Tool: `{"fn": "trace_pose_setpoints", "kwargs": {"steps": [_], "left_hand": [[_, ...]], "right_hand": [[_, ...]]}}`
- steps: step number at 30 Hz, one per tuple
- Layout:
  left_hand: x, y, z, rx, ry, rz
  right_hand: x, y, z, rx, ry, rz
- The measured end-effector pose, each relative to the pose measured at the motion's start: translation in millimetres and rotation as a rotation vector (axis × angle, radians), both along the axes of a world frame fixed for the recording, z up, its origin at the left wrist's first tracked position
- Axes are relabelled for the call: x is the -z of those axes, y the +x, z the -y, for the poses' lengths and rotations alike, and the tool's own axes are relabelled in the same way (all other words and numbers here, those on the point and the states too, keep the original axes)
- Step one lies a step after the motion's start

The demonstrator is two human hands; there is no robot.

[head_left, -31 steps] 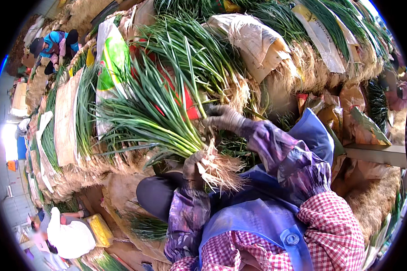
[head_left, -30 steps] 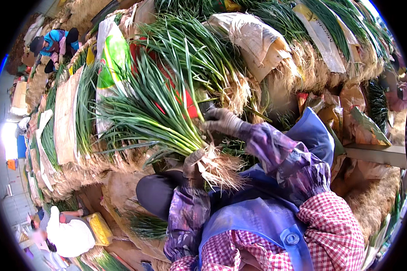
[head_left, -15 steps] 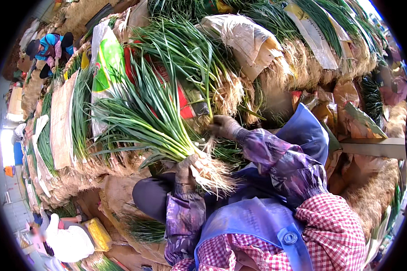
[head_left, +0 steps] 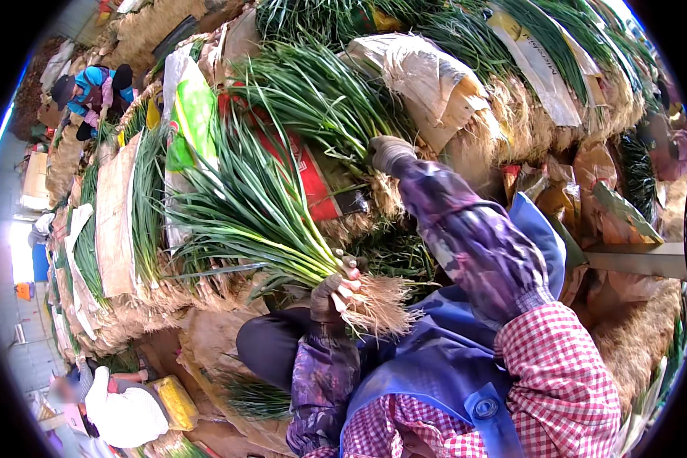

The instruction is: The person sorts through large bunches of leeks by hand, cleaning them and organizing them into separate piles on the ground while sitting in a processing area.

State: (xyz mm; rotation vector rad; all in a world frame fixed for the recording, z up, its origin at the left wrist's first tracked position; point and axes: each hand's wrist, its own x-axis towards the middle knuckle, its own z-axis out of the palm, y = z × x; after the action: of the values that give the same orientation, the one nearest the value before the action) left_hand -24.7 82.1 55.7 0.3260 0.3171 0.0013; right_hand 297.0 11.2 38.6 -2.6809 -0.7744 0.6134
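A thick bunch of green onions (head_left: 294, 248) is gripped near its pale roots by my left hand (head_left: 333, 296), in a worn glove. Its leaves fan out to the upper left, and the roots stick out to the right over my blue apron (head_left: 435, 374). Farther off, my right hand (head_left: 391, 155), also gloved, curls over the root end of a loose pile of green onions (head_left: 320, 99). Its fingertips are partly hidden among the stalks. Under the pile shows a red printed sack (head_left: 309, 179).
Stacked green onions covered with pale sacking (head_left: 427, 72) fill the far side. More rows under a tan sheet (head_left: 118, 217) stand at left. A metal bar (head_left: 637, 259) juts in at right. One person in blue (head_left: 95, 88) and another in white (head_left: 130, 416) work nearby.
My right hand has moved from beside the held bunch up and away onto the loose pile. The single stalk it held is no longer there. My left hand keeps the bunch, shifted slightly right.
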Motion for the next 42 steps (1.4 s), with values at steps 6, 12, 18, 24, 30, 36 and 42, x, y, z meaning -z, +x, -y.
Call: {"fn": "trace_pose_setpoints", "kwargs": {"steps": [6,12,18,24,30,36,42], "left_hand": [[-18,-7,0,-0.003,0.125,-0.116],[-4,-14,7,0.007,0.018,-0.077],[-37,-10,34,-0.243,-0.084,0.162],[-27,-21,25,-0.165,-0.049,0.231],[-36,-24,27,-0.279,0.044,0.216],[-51,-7,24,-0.347,0.083,0.105],[-7,-8,3,-0.086,0.059,0.155]], "right_hand": [[-47,-83,14,0.091,0.663,-0.754],[-11,-144,25,-0.099,0.742,-0.131],[-31,-147,37,0.159,0.795,-1.305],[-8,-179,-2,0.184,1.082,-1.813],[49,-139,33,-0.055,0.624,-0.665],[-10,-97,33,-0.011,0.101,0.015],[-13,-65,11,0.035,0.273,-0.283]]}}
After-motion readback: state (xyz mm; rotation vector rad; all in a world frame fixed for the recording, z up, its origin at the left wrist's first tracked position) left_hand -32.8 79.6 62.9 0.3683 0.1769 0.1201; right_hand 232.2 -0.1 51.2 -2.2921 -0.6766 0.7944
